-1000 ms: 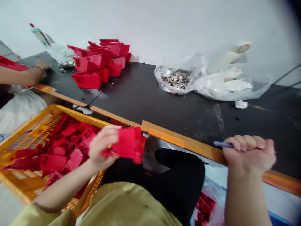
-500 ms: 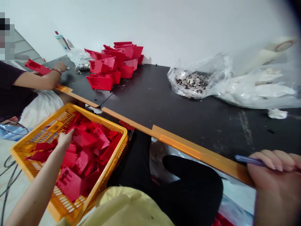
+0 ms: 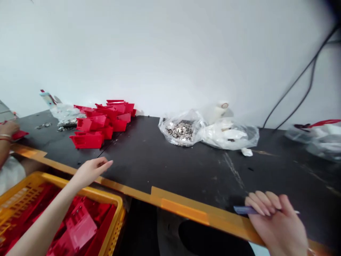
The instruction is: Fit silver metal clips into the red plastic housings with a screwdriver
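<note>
My left hand (image 3: 93,170) is over the table's front edge, above the yellow crate. Its thumb and fingers are loosely bent and somewhat apart, with nothing seen between them. Red plastic parts (image 3: 80,227) fill the yellow crate (image 3: 117,209) below that forearm. My right hand (image 3: 277,217) rests at the table edge, its fingers curled round a slim blue-purple pen (image 3: 241,210) that pokes out on both sides. Left of centre on the black table (image 3: 160,170), more red plastic parts (image 3: 106,122) stand stacked.
An open plastic bag of small metal pieces (image 3: 182,131) lies near the wall, beside a bag with white contents (image 3: 226,135). Another clear bag (image 3: 325,142) is at far right. A co-worker's hand (image 3: 9,128) is at far left. Orange tape (image 3: 183,211) lines the table edge.
My left hand has come up out of the yellow crate to the table edge. The view has turned right and up. My right hand still holds the pen.
</note>
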A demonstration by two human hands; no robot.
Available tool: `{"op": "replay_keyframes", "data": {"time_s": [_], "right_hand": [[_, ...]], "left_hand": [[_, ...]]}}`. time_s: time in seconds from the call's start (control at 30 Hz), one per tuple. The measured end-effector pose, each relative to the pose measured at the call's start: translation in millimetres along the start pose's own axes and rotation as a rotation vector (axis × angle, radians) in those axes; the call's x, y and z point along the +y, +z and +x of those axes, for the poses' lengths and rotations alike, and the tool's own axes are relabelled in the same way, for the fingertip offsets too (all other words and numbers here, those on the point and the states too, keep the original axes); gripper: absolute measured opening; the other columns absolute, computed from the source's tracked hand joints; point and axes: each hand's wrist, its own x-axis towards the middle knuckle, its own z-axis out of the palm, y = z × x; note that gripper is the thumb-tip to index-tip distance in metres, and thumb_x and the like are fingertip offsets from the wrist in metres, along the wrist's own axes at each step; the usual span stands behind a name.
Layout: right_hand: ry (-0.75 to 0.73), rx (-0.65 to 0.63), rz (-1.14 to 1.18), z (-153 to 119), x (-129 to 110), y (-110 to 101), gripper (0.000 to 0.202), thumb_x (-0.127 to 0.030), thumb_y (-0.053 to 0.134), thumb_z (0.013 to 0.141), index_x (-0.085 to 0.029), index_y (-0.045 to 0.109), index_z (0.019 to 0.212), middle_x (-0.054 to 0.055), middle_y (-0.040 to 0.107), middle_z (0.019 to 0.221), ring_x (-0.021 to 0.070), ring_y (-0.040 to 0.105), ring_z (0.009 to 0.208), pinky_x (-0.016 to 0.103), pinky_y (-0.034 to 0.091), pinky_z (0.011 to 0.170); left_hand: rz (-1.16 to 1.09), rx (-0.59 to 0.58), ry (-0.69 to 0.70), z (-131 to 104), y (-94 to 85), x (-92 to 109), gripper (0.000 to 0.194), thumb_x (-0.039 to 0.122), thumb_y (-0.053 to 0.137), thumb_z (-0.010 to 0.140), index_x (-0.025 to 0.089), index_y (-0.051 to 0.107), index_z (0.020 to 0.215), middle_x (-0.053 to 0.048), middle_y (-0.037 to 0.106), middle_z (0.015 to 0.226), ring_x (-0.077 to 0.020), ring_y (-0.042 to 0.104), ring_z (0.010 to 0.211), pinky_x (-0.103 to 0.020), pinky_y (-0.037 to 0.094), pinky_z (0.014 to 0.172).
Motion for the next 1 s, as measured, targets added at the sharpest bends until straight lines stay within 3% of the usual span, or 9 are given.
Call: {"op": "replay_keyframes", "data": {"time_s": [0.1,0.23,0.4,0.5,0.63,0.7,0.83,0.9,1.0], "right_hand": [[0.046,0.074,0.126,-3.7,-2.1,2.6,0.035,-0.026,0.053,0.085,-0.020,0.030,0.059,-0.007,0.024,0.051,0.0045,0.030,0.035,0.017,0.032,0.029],[0.071,0.033,0.219,-3.2,-4.3,-4.8,0.038,-0.028,0.058,0.087,-0.020,0.030,0.062,-0.008,0.031,0.051,0.0045,0.035,0.037,0.016,0.034,0.031],[0.001,-0.141,0.068,7.0,-1.3,-13.4,0.044,-0.032,0.058,0.087,-0.020,0.024,0.060,-0.009,0.022,0.053,0.0039,0.024,0.040,0.014,0.031,0.036],[-0.316,-0.291,-0.402,6.3,-0.1,-6.7,0.054,-0.050,0.048,0.088,-0.020,0.014,0.060,-0.009,0.015,0.054,0.0058,0.013,0.044,0.015,0.024,0.039],[-0.610,-0.073,-0.630,6.1,-10.0,3.2,0.057,-0.072,0.018,0.087,-0.022,0.018,0.061,-0.007,0.018,0.055,0.0097,0.021,0.046,0.022,0.031,0.046],[-0.718,0.039,-0.818,10.8,-19.7,1.4,0.055,-0.074,0.022,0.086,-0.023,0.030,0.066,-0.006,0.028,0.058,0.0110,0.031,0.050,0.025,0.038,0.055],[-0.720,0.042,-1.299,24.7,-34.8,-9.3,0.042,-0.053,0.076,0.065,-0.021,0.054,0.081,-0.001,0.053,0.080,0.0172,0.052,0.080,0.038,0.042,0.086],[-0.684,0.023,-1.465,27.1,-37.4,-12.7,0.038,-0.036,0.083,0.062,-0.018,0.058,0.083,0.004,0.056,0.091,0.0237,0.052,0.097,0.044,0.038,0.096],[-0.730,0.022,-1.579,13.5,-37.4,-21.5,0.026,-0.027,0.073,0.076,-0.017,0.060,0.096,0.009,0.052,0.120,0.0267,0.041,0.121,0.046,0.029,0.108]], "left_hand": [[-0.012,-0.010,0.182,70.0,24.1,41.0,0.036,0.050,0.048,0.089,0.019,0.066,0.092,0.000,0.069,0.088,-0.0171,0.064,0.081,-0.024,0.048,0.074],[0.057,0.094,0.215,152.9,60.0,73.3,0.029,0.035,0.056,0.091,0.014,0.059,0.111,-0.009,0.062,0.114,-0.0201,0.061,0.100,-0.041,0.050,0.088],[0.119,0.158,0.319,184.1,99.2,124.9,0.030,0.032,0.057,0.091,0.015,0.057,0.115,-0.009,0.059,0.118,-0.0223,0.059,0.105,-0.044,0.051,0.089],[0.118,0.124,0.518,153.3,116.0,174.3,0.029,0.029,0.053,0.092,0.013,0.057,0.115,-0.012,0.060,0.117,-0.0246,0.057,0.109,-0.043,0.048,0.094],[0.058,-0.008,0.895,64.7,126.3,236.0,0.035,0.037,0.048,0.092,0.016,0.056,0.120,-0.011,0.058,0.124,-0.0284,0.054,0.115,-0.046,0.041,0.101],[0.019,-0.080,1.168,13.4,128.1,255.2,0.035,0.040,0.047,0.093,0.020,0.056,0.119,-0.008,0.059,0.124,-0.0260,0.055,0.113,-0.044,0.040,0.102],[-0.111,-0.100,1.574,-79.1,137.7,274.6,0.030,0.033,0.046,0.094,0.019,0.057,0.118,-0.007,0.063,0.119,-0.0226,0.058,0.107,-0.042,0.039,0.103],[-0.165,-0.145,1.688,-115.8,149.0,280.0,0.028,0.027,0.045,0.095,0.017,0.058,0.116,-0.007,0.065,0.116,-0.0215,0.059,0.107,-0.041,0.039,0.103],[-0.132,-0.344,1.761,-154.1,175.7,285.1,0.027,0.025,0.045,0.094,0.017,0.060,0.115,-0.006,0.067,0.112,-0.0215,0.062,0.104,-0.040,0.045,0.099]]}}
